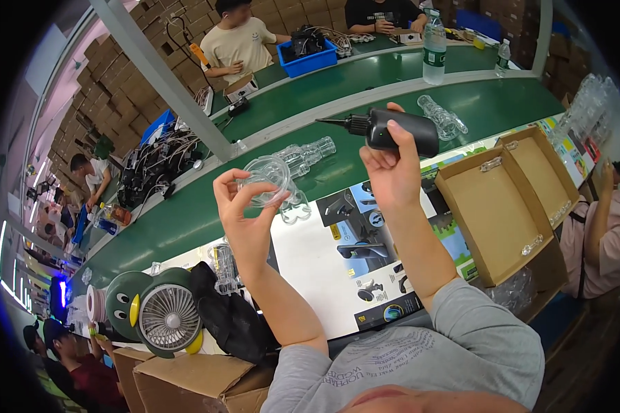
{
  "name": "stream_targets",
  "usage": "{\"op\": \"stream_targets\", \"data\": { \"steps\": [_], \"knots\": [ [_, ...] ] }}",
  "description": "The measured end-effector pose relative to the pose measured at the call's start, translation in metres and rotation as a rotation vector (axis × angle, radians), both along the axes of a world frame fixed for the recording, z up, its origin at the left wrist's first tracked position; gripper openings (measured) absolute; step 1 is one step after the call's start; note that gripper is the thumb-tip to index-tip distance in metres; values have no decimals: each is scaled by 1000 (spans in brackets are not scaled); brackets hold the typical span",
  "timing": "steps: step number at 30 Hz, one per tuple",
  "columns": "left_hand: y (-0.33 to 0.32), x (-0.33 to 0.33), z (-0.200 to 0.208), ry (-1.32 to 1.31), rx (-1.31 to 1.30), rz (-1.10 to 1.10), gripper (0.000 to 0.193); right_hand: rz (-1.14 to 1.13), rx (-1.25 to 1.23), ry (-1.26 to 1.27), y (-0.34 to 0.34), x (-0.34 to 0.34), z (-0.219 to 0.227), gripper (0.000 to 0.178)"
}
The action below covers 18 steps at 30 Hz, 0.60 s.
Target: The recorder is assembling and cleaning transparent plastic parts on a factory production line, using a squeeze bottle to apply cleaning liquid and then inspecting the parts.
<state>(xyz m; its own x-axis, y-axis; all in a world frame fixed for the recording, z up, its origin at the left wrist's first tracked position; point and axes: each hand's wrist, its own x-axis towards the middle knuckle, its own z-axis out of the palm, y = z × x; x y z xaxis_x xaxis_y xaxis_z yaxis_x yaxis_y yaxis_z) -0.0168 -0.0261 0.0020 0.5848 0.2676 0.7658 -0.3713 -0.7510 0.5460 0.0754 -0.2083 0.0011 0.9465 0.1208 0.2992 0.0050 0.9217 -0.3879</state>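
Blk btl (421,133) points L, crosswise in R hand (396,164).

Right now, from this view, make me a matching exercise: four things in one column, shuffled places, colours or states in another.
Things:
1. black bottle
2. clear round piece
3. bird-faced fan
4. shallow cardboard tray

Descriptions:
A. dark green with yellow touches
B. held in the left hand
C. brown, lying open
D. held in the right hand

Pairs: 1-D, 2-B, 3-A, 4-C
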Motion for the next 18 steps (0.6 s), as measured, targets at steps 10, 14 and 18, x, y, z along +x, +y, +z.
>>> {"op": "stream_targets", "data": {
  "steps": [10, 14, 18],
  "knots": [
    [-2, 29, -14, -214, -922, -531, 23, -96, -56, -7, 5, -5, 4, 37],
    [18, 41, -27, -329, -1441, -710, 26, -74, -76, -28, 3, -3, 4, 38],
    [36, 41, -41, -245, -1593, -941, 39, -25, -104, -18, 2, -3, 3, 39]
  ]
}}
